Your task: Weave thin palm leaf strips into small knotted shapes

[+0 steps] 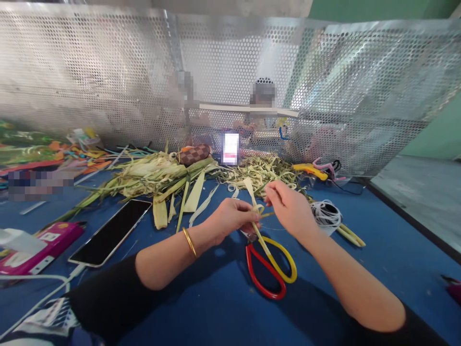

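Observation:
My left hand (230, 218), with a gold bangle (189, 241) on its wrist, pinches a long pale green plant strip (263, 242). The strip has a flat, wider upper end, and a small loop curls around it at the fingertips. Just to the right, my right hand (288, 206) is closed with bent fingers near the loop; what they hold, if anything, is hidden. Beneath both hands lie scissors (266, 291) with one red and one yellow handle, their blades mostly covered by my left hand.
Pale leaves (151, 170) and a heap of curled scraps (264, 173) lie beyond my hands. A phone (111, 233) is at left beside a magenta pack (61, 240). White cord (327, 215) and a yellow-handled tool (310, 170) are right. A perforated screen (230, 57) stands behind.

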A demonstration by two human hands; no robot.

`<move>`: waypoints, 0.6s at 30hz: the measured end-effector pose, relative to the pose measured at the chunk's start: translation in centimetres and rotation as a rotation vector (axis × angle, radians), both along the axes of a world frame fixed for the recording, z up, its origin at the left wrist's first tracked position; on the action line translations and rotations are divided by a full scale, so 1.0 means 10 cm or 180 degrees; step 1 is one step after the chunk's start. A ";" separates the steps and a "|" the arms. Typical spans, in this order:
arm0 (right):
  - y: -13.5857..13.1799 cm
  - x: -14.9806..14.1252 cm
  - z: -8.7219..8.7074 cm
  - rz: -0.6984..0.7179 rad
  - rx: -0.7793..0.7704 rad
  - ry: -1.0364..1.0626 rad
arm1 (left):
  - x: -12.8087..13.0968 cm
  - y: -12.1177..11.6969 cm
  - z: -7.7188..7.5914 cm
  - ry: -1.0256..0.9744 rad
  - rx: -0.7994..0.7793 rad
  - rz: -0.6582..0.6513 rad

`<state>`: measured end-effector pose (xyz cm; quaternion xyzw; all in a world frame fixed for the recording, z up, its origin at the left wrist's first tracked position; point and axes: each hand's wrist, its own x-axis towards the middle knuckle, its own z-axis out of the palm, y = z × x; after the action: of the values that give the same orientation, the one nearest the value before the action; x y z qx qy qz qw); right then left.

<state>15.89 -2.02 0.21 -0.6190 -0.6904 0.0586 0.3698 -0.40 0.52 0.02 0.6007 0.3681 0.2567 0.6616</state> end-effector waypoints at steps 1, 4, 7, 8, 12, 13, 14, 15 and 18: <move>0.00 0.01 0.00 -0.0009 -0.0005 -0.0508 | 0.00 0.01 0.01 -0.0019 -0.0026 0.0082; 0.01 0.02 -0.04 0.0097 -0.0140 -0.1210 | -0.02 0.04 0.01 -0.0017 -0.0131 0.0126; 0.04 0.03 -0.09 0.0046 -0.0165 -0.1176 | -0.02 0.05 0.00 -0.0013 -0.0313 0.0089; 0.04 0.04 -0.09 -0.0047 0.0038 -0.1233 | -0.02 0.05 -0.01 -0.0030 -0.0377 0.0115; -0.06 -0.01 0.03 0.0233 0.1591 -0.1658 | -0.01 0.09 -0.05 -0.0230 -0.0555 0.0403; -0.10 -0.05 0.06 0.0595 0.1785 -0.1775 | -0.01 0.10 -0.07 -0.0316 -0.0570 0.0493; -0.13 -0.10 0.08 0.0985 0.1807 -0.1947 | 0.00 0.11 -0.08 -0.0405 -0.0579 0.0578; -0.16 -0.16 0.08 0.1299 0.1726 -0.2188 | 0.00 0.11 -0.09 -0.0486 -0.0591 0.0654; -0.18 -0.31 0.00 0.1466 0.1632 -0.3023 | 0.00 0.12 -0.11 -0.0595 -0.0636 0.0810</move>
<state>12.79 -3.86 0.21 -0.3022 -0.8893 -0.3152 0.1355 -0.35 1.68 -1.06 0.4542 0.4017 0.3552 0.7115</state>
